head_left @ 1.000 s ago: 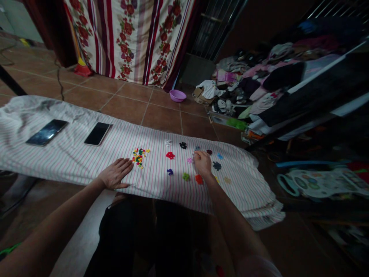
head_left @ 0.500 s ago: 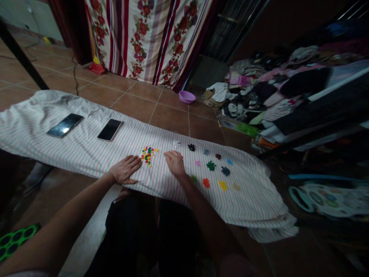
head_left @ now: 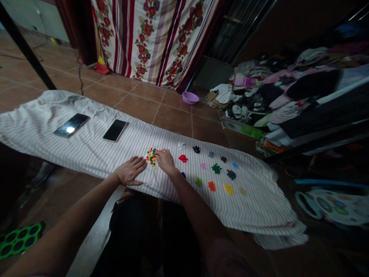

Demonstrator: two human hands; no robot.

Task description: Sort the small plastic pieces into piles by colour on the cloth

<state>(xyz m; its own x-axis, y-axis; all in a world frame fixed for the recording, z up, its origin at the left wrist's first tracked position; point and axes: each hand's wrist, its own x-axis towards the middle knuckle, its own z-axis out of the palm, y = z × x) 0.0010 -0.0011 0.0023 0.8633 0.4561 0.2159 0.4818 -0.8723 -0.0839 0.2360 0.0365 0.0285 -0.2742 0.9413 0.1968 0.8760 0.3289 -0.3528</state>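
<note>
One mixed pile (head_left: pixel 151 158) of small coloured pieces lies between the left hand (head_left: pixel 130 172) and the right hand (head_left: pixel 166 161), roughly midway between the far and near edges of the desk (head_left: pixel 259 209). Striped cloth (head_left: pixel 134 143) stretches from the pile to the nearer phone (head_left: pixel 115 130); opposite, the red cluster (head_left: pixel 183 158) sits just past the right hand. The pile's long axis runs far to near. The left hand lies flat, fingers extended; the right hand's fingers bunch at the pile, and whether they grip a piece cannot be told.

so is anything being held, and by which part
The left hand lies flat, holding nothing; whether the right hand, at the multicoloured pieces, grips one cannot be told.
</note>
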